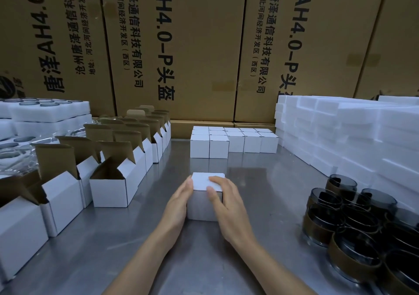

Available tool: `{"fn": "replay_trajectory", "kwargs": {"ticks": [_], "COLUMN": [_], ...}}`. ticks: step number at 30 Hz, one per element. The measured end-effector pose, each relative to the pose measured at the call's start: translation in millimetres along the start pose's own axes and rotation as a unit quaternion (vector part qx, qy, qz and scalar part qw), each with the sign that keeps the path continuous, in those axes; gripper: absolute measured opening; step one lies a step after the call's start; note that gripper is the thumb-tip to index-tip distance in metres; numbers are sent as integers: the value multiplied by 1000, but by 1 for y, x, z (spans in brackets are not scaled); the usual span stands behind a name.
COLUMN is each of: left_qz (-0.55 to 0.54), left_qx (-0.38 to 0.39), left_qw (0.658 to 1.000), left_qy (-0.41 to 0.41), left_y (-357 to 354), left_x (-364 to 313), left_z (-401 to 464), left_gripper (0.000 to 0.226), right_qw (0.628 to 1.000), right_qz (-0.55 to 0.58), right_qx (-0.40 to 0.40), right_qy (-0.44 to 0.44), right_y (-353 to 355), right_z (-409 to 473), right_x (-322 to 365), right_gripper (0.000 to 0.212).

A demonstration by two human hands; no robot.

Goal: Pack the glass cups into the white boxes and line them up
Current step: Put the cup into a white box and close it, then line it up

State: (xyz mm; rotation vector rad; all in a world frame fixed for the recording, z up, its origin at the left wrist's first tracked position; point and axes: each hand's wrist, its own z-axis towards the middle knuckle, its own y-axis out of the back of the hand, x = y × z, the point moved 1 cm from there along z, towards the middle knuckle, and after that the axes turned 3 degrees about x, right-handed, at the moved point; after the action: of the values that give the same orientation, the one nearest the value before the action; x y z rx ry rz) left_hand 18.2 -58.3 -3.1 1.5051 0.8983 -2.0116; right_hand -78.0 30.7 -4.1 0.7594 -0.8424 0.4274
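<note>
A closed white box (203,200) stands on the steel table (267,181) in the middle. My left hand (179,206) lies flat against its left side with straight fingers. My right hand (226,204) covers its right side, with the thumb on the front face and the fingers over the lid. Several dark glass cups (353,226) wrapped in brown paper bands cluster at the right. Closed white boxes (233,141) stand lined up at the back centre. Open white boxes (108,188) with brown flaps raised stand in rows on the left.
Stacks of white foam blocks (349,136) fill the right side. White foam trays with round holes (45,111) and clear plastic wrap sit at the far left. Tall brown cartons (204,45) form a wall behind the table.
</note>
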Motion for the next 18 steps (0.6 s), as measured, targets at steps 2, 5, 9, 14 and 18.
{"fn": "replay_trajectory", "kwargs": {"ticks": [2,5,9,14,18], "left_qz": [-20,-5,135,209,226], "left_qx": [41,67,-10,-50,-72], "left_qw": [999,996,991,977,971], "left_qy": [27,57,24,1,6], "left_y": [0,1,6,17,24], "left_x": [-3,-3,1,9,18], "left_z": [2,14,40,94,142], "left_gripper": [56,59,39,52,62], "right_qw": [999,997,994,988,979], "right_qz": [-48,-69,-70,-41,-34], "right_qx": [1,-23,-70,-117,-151], "right_qy": [-5,-4,-44,-91,-134], "right_y": [5,15,31,49,53], "right_z": [5,21,51,96,136], "right_x": [-6,-18,-45,-83,-109], "right_gripper": [38,48,51,51,54]}}
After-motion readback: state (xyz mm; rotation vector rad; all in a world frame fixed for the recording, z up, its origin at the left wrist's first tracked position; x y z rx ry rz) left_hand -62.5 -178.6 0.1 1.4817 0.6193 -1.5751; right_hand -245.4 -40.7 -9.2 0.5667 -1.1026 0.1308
